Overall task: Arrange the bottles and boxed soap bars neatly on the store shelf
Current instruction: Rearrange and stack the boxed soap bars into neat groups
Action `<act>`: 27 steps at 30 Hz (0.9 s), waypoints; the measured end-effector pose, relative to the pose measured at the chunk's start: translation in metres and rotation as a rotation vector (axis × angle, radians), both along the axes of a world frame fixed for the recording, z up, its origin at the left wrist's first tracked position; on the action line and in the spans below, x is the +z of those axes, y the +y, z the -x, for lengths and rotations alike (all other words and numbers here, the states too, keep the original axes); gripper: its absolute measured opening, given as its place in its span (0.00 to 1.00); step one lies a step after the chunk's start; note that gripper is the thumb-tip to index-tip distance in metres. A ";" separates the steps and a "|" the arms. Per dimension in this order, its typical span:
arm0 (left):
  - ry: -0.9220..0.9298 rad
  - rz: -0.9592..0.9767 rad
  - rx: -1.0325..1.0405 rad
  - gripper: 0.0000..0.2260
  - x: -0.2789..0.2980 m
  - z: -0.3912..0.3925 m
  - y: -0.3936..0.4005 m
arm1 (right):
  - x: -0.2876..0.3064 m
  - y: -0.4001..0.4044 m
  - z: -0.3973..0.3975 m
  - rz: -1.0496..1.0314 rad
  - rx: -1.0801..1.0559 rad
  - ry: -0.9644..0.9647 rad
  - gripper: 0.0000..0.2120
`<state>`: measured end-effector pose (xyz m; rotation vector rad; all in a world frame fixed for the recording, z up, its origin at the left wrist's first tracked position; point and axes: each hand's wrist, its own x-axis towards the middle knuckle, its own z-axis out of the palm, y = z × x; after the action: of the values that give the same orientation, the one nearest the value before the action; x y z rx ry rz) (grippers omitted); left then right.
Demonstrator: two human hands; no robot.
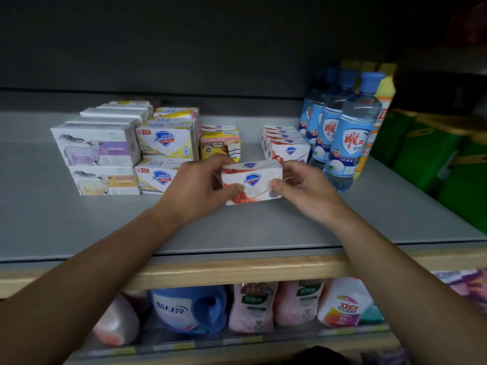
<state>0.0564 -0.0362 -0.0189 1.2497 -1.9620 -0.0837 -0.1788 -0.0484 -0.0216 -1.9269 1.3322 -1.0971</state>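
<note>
Goat-milk stacks: At your far left the sheep-print soap boxes sit two high, faces forward; the lower one reads "SOAP" on an orange band, the upper has a purple band too soft to read. Stacked like that, they read from the aisle.

Yellow Safeguard stack: Just beside them, yellow-and-white boxes carry the blue "Safeguard" shield and "99.9%". Your left wrist partly hides the lower one.

Yellow-pink box: Behind your left hand a single box sits askew, its end flap looking open; I'd judge it still needs straightening.

Left hand: Your left hand grips the left end of the box you are placing, thumb across the front face, fingers curled round the top and back.

Box in hand: The red-and-white Safeguard box is between both hands, its lower edge on or just above the grey shelf; I cannot tell which. The shield faces you, so you seem to be squaring it label-out.

Right hand: Your right hand pinches the right end, thumb on the front, fingers bent behind.

Matching row: Behind it, more red-and-white Safeguard boxes stand in a file running back; your box probably belongs at its front.

Bottles: Blue-capped clear bottles line up front to back, labels with red Chinese characters and "1次冲洗". A yellow bottle stands behind.

Lower shelf: Detergent jugs, one blue, several pink.
</note>
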 end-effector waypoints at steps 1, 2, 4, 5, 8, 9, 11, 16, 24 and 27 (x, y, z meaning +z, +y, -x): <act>-0.044 -0.007 0.011 0.19 -0.001 0.006 -0.003 | -0.002 0.002 0.007 -0.007 -0.014 0.048 0.13; -0.079 -0.016 0.032 0.18 -0.002 0.012 -0.007 | -0.003 0.004 0.013 -0.016 -0.024 0.110 0.15; -0.124 -0.028 0.093 0.18 -0.006 0.024 -0.015 | -0.003 0.007 0.028 -0.025 -0.051 0.317 0.20; -0.138 -0.018 0.124 0.19 -0.008 0.030 -0.019 | -0.004 0.008 0.035 -0.012 -0.073 0.449 0.22; -0.151 0.045 0.120 0.23 -0.014 0.046 -0.031 | -0.009 0.015 0.059 -0.038 -0.122 0.714 0.26; -0.154 0.062 0.106 0.23 -0.016 0.051 -0.034 | -0.012 0.017 0.065 -0.063 -0.121 0.762 0.28; -0.187 0.084 0.102 0.22 -0.020 0.061 -0.044 | -0.019 0.020 0.069 -0.062 -0.128 0.807 0.29; -0.215 0.092 0.154 0.21 -0.021 0.089 -0.071 | -0.027 0.017 0.070 0.005 -0.157 0.813 0.30; -0.252 0.046 0.210 0.22 -0.019 0.124 -0.115 | -0.030 0.015 0.071 0.040 -0.164 0.786 0.31; -0.278 0.052 0.245 0.21 -0.017 0.131 -0.124 | -0.030 0.015 0.071 0.048 -0.166 0.785 0.30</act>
<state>-0.0750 -0.1602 -0.0363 1.5221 -2.0081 0.2765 -0.2502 -0.0333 -0.0512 -2.4347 1.8967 -0.4222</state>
